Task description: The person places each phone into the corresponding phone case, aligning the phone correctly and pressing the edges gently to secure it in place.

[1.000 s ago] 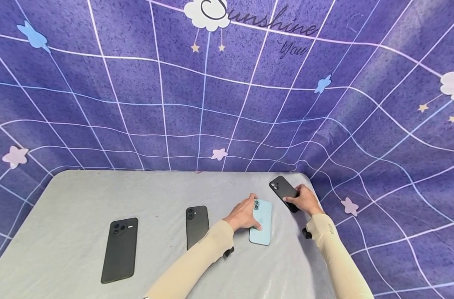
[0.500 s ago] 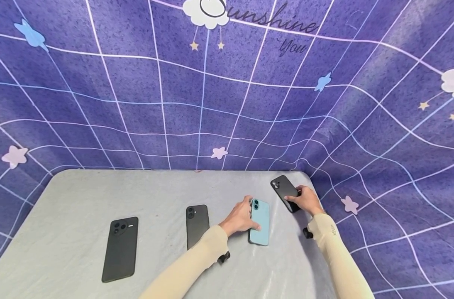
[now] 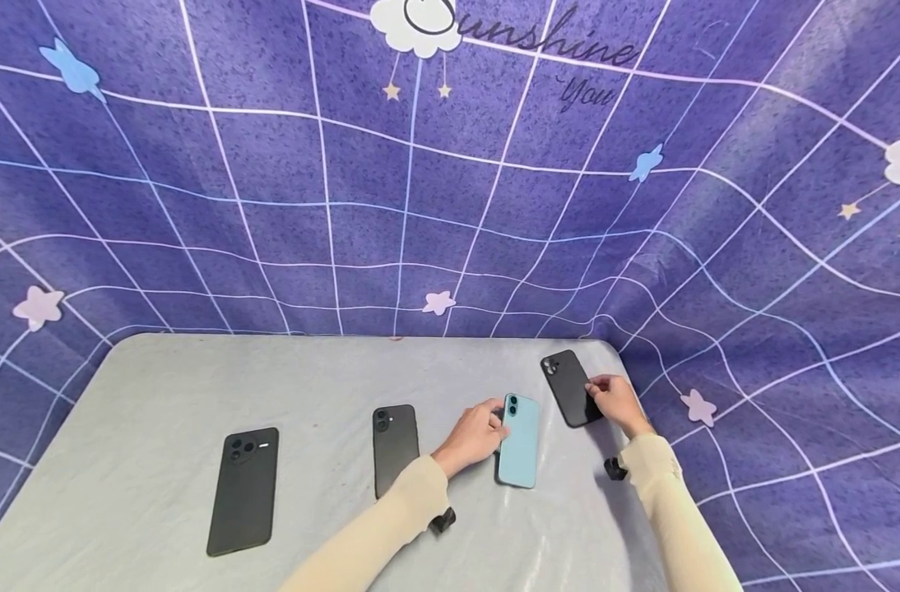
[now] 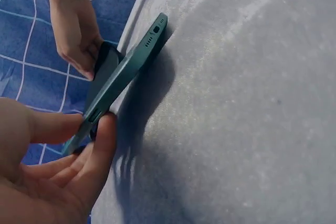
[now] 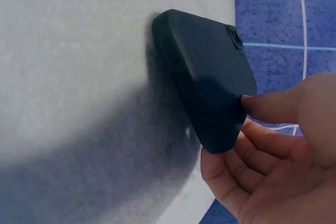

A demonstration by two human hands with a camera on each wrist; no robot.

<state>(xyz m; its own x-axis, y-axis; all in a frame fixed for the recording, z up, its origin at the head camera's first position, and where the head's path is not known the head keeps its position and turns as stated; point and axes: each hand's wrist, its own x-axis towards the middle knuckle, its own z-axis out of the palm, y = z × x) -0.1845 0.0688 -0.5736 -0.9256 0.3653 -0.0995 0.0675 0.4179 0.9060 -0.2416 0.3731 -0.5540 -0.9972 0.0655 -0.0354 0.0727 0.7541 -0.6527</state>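
Note:
In the head view, my left hand (image 3: 470, 437) pinches the left long edge of a light blue smartphone (image 3: 522, 448), which lies back up. The left wrist view has the thumb on top of that phone (image 4: 123, 74) and fingers beneath its raised edge. Farther right, my right hand (image 3: 619, 403) pinches the right edge of a black smartphone (image 3: 566, 386), slightly tilted with its cameras at the far end. Thumb above and fingers under the black phone (image 5: 212, 66) show in the right wrist view, with a shadow along its other side.
Another black smartphone (image 3: 395, 444) lies mid-table, its lower part behind the left sleeve. A larger black phone (image 3: 244, 497) lies at the left. The grey cloth-covered table (image 3: 331, 370) meets a purple patterned curtain (image 3: 272, 205) at its back and right sides.
Both thumbs have drawn back from the phones' backs to their edges. The right-hand black phone has turned slightly straighter. The light blue phone has shifted only a little; the other phones stay put.

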